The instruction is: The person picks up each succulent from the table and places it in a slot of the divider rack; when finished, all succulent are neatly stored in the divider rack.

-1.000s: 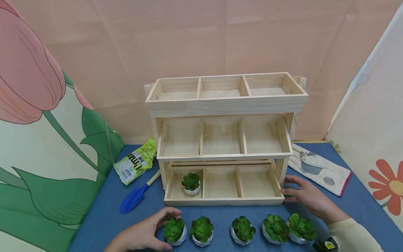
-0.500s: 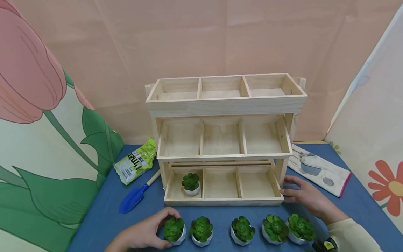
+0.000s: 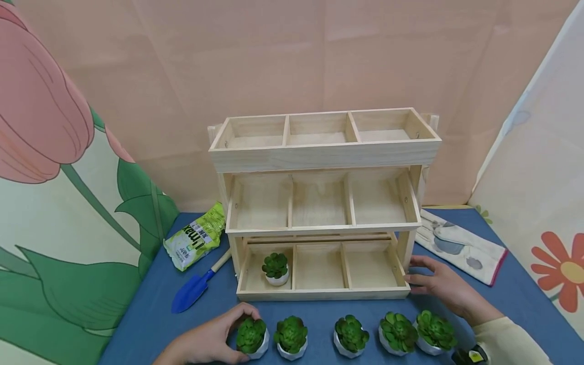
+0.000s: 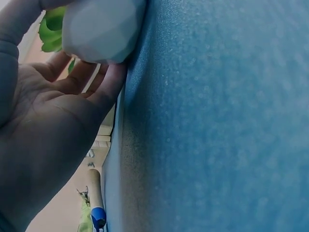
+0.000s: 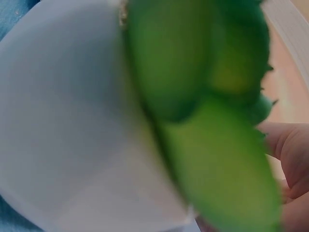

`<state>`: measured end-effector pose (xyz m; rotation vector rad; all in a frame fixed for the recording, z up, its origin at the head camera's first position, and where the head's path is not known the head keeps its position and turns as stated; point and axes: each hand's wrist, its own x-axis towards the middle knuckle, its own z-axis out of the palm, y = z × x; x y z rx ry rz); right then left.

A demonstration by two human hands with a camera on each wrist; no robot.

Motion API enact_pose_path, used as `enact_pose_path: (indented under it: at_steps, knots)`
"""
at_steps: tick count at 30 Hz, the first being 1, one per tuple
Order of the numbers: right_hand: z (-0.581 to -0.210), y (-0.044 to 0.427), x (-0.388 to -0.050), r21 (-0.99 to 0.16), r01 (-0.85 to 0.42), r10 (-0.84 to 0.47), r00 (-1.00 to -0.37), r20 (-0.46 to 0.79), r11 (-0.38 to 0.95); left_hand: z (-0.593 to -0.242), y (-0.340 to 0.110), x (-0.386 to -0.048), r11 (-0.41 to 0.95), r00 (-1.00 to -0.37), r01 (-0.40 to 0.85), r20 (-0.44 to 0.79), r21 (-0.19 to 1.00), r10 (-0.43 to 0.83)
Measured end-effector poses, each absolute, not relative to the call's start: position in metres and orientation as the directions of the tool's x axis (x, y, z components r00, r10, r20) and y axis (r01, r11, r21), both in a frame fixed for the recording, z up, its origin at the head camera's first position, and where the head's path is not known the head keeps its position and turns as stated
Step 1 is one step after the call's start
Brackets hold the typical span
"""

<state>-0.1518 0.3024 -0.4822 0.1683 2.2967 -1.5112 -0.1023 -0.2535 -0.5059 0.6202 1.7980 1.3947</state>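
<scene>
My left hand (image 3: 210, 334) curls round the leftmost potted succulent (image 3: 250, 335), thumb in front and fingers behind. In the left wrist view its white faceted pot (image 4: 104, 31) sits low against the blue cloth, the fingers touching it. My right hand (image 3: 444, 289) rests its fingers against the right end of the lowest tier of a three-tier wooden shelf (image 3: 324, 158); part of that hand is hidden. One potted succulent (image 3: 276, 267) stands in the lowest tier's left compartment. A blurred succulent in a white pot (image 5: 72, 116) fills much of the right wrist view.
Several more potted succulents (image 3: 351, 334) stand in a row before the shelf. On the left lie a blue trowel (image 3: 190, 293) and a green bag (image 3: 195, 237). A white work glove (image 3: 463, 248) lies on the right. Fabric backdrops enclose the blue table (image 3: 141, 324).
The left hand has settled slightly closer round the leftmost succulent. The right hand stays at the shelf's end. The head view has shifted a little.
</scene>
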Motion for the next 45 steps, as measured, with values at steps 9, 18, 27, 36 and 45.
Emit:
enact_pose_path:
  at_steps: [9,18,27,36,45]
  knots:
    - [-0.482,0.301,-0.151,-0.861,0.303,-0.114,-0.919,-0.378,0.408,-0.501,-0.253,-0.101,0.302,-0.628,-0.103,-0.297,0.948,0.719]
    - [-0.482,0.302,-0.151,-0.861,0.308,-0.112,-0.918,-0.381,0.405,-0.475,-0.24,-0.098,0.271,-0.707,-0.06,-0.233,0.961,0.668]
    - [-0.482,0.302,-0.151,-0.865,0.305,-0.111,-0.92,-0.376,0.399,-0.45,-0.227,-0.102,0.317,-0.756,0.051,-0.171,0.947,0.632]
    - [-0.481,0.303,-0.15,-0.859,0.303,-0.109,-0.92,-0.377,0.413,-0.434,-0.214,-0.111,0.317,-0.749,0.136,-0.112,0.939,0.653]
    - [-0.483,0.303,-0.15,-0.864,0.301,-0.118,-0.92,-0.375,0.403,-0.416,-0.199,-0.118,0.376,-0.757,0.131,-0.152,0.917,0.635]
